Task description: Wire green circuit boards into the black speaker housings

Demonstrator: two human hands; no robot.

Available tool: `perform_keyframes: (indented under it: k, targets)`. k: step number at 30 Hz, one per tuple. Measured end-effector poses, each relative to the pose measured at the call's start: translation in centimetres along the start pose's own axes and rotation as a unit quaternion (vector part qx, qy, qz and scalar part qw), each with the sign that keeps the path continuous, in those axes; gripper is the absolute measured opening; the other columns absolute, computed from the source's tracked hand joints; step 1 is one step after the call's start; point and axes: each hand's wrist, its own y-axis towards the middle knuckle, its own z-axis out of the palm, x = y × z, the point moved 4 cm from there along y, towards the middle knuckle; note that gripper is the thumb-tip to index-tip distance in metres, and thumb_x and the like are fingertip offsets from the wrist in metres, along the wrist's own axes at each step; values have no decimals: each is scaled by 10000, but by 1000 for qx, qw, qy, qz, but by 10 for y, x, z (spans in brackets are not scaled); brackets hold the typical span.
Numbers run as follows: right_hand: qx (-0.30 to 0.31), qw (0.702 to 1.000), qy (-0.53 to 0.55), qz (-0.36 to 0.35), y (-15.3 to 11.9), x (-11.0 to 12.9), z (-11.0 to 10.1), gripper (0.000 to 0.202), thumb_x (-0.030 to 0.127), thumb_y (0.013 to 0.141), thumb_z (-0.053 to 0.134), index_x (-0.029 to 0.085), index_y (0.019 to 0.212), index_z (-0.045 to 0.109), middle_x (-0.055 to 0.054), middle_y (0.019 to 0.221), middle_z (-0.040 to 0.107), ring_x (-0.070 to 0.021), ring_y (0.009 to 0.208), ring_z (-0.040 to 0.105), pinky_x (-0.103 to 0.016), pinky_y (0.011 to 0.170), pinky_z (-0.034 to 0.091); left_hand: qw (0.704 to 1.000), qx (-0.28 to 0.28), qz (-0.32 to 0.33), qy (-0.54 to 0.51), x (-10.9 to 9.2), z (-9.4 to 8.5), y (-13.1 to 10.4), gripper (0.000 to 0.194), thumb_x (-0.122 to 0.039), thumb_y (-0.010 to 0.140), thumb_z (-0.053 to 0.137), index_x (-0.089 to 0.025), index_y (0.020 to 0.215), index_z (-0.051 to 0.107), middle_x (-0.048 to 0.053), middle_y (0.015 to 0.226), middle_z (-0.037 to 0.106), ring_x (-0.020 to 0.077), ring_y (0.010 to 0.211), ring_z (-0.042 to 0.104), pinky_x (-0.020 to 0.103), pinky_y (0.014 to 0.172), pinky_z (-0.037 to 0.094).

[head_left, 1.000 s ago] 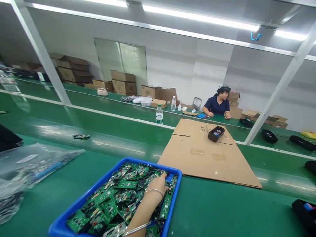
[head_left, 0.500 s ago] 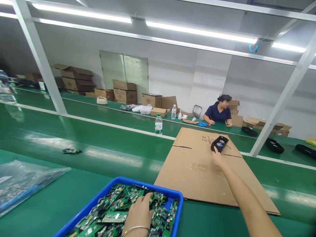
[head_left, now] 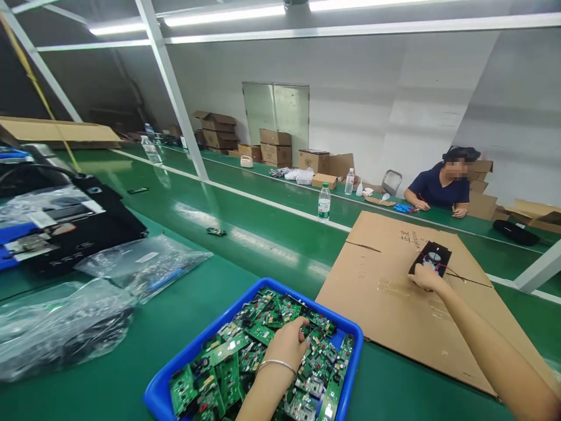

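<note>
Glossy plastic, matt card
The tray [head_left: 358,342] is smooth plastic, the bags [head_left: 144,260] shiny clear plastic, the cardboard [head_left: 363,304] matt.

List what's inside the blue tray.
The blue tray holds a jumbled heap of green circuit boards, with the left hand over some. Boards buried deeper or under that hand and forearm can't be seen.

A tray [head_left: 356,351] of circuit boards [head_left: 230,374] sits on the near table [head_left: 385,386], with plastic bags [head_left: 153,263] to its left. To its right lies a cardboard sheet [head_left: 394,304], a speaker housing [head_left: 442,255] on it. Behind stand a bottle [head_left: 324,204], then stacked boxes [head_left: 276,149].
</note>
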Motion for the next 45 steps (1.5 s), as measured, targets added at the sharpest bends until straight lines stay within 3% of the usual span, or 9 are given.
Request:
perform_keyframes:
  k: [4,8,12,20,29,34,37,41,45]
  targets:
    - [33,996,4,-85,-45,6,-12,231,119,833,398,131,1006,550,-56,781,630,-115,553,575,-217,541,411,999,-13,-13,28,3,-11,-4,199,-116,753,519,-161,937,581,67,874,638,188,873,597,242,712,421]
    - [-3,990,-38,-136,-69,-6,-26,436,-26,735,382,163,1081,568,-104,1048,607,-204,928,563,-278,735,413,999,13,-12,51,3,-12,-9,104,-154,686,624,-170,782,589,80,866,655,230,849,609,284,688,424]
    - [-19,980,-97,-171,-79,-10,-17,358,-28,739,439,180,924,664,-82,1165,564,-272,1070,481,-353,820,380,999,28,11,40,-3,-8,-13,174,-87,639,654,-144,784,576,81,889,654,221,873,603,316,738,432]
    - [-67,962,-157,-211,-132,5,-7,175,50,787,517,150,793,660,-107,843,641,-243,888,540,-370,791,317,988,32,97,-112,-24,-7,-22,320,-2,639,520,-217,532,308,-12,594,506,253,823,601,396,775,415]
    - [-60,979,-102,-164,-288,37,28,75,140,720,662,193,744,615,-4,771,624,-189,773,554,-352,747,291,862,225,163,-424,-68,21,-49,302,-352,653,534,-236,695,258,-34,615,610,118,502,577,206,435,391]
    - [-160,981,-77,-78,-328,51,39,190,135,618,741,183,732,596,-17,752,604,-207,750,546,-397,780,304,815,274,166,-482,-83,38,-58,352,-399,624,622,-219,780,363,-56,575,593,40,416,411,160,408,246]
    - [-228,969,-35,-83,-332,65,32,382,202,621,749,210,962,576,-33,829,579,-204,747,530,-375,742,357,794,299,150,-507,-92,47,-65,410,-436,601,646,-199,873,451,-47,582,569,38,410,384,171,407,203]
    - [-218,944,117,-217,-329,88,12,166,141,840,469,212,884,612,-13,692,535,-130,605,494,-243,549,379,780,290,124,-540,-98,53,-68,480,-521,639,585,-151,939,533,-15,582,559,59,418,400,190,406,215]
    - [-187,872,435,-125,-305,81,-9,267,334,878,426,193,807,641,-65,902,583,-156,822,559,-267,724,460,766,267,124,-571,-98,52,-70,442,-440,650,621,-159,987,563,41,720,640,110,560,537,224,495,368]
